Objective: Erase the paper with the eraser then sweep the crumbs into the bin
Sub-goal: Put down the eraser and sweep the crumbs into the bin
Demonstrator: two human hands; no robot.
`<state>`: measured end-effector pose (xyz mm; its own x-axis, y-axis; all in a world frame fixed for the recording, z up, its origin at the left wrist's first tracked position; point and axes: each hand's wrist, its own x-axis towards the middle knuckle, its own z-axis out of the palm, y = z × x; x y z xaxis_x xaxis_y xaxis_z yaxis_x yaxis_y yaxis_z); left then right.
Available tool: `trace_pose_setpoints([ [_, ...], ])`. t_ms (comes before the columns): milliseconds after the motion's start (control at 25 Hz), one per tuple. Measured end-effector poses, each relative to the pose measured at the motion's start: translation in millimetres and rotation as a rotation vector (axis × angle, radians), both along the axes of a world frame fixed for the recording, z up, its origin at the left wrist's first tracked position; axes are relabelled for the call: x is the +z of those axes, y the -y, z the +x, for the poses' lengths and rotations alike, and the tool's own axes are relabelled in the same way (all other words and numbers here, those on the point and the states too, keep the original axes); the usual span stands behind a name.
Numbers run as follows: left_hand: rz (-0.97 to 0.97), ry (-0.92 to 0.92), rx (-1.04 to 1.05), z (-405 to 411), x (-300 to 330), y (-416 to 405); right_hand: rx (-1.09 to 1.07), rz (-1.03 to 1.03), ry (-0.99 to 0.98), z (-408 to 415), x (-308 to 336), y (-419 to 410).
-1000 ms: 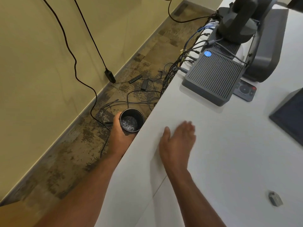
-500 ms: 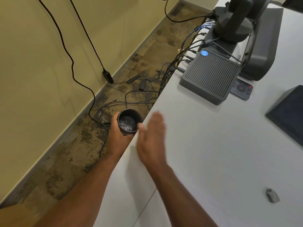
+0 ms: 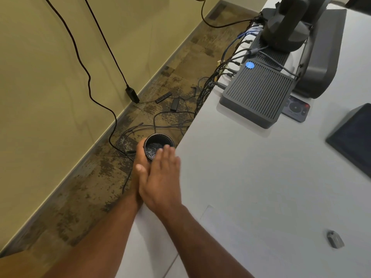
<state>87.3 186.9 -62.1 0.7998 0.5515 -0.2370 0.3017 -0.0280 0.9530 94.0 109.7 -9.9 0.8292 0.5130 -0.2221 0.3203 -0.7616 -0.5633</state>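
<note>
A small round black bin (image 3: 158,140) with grey crumbs inside is held just off the left edge of the white table (image 3: 251,177), below the tabletop level. My left hand (image 3: 140,163) is wrapped around the bin's side. My right hand (image 3: 162,177) lies flat and open at the table's edge, its fingertips reaching over the bin's rim. A small grey eraser (image 3: 334,239) rests on the table at the lower right. A white sheet of paper (image 3: 241,237), faint against the table, lies near the bottom middle.
A dark ribbed box (image 3: 255,93) with several plugged cables sits at the table's far left edge, a remote (image 3: 296,109) beside it and a monitor stand (image 3: 301,37) behind. A dark tablet (image 3: 355,137) is at the right. Cables (image 3: 160,121) litter the floor below.
My right hand has swept leftward across the table to its edge, ending with the fingers over the bin. My left hand has kept the bin in about the same spot.
</note>
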Motion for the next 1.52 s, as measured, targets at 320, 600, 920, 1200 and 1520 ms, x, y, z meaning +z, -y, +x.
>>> trace_pose_setpoints([
  [320,0.183,-0.046,-0.003,6,-1,-1,-0.709,-0.228,0.171,53,-14,178],
  [600,0.166,-0.039,0.007,5,-1,0,-0.73,-0.472,0.115,75,-25,188],
  [920,0.181,-0.035,0.028,7,-1,0,-0.27,-0.277,0.208,61,-21,54],
  [1200,0.192,-0.027,0.023,4,1,-3,-0.164,0.271,-0.023,12,4,64],
  [1520,0.184,-0.034,0.029,-7,1,0,-0.601,-0.372,-0.063,-21,-4,139],
])
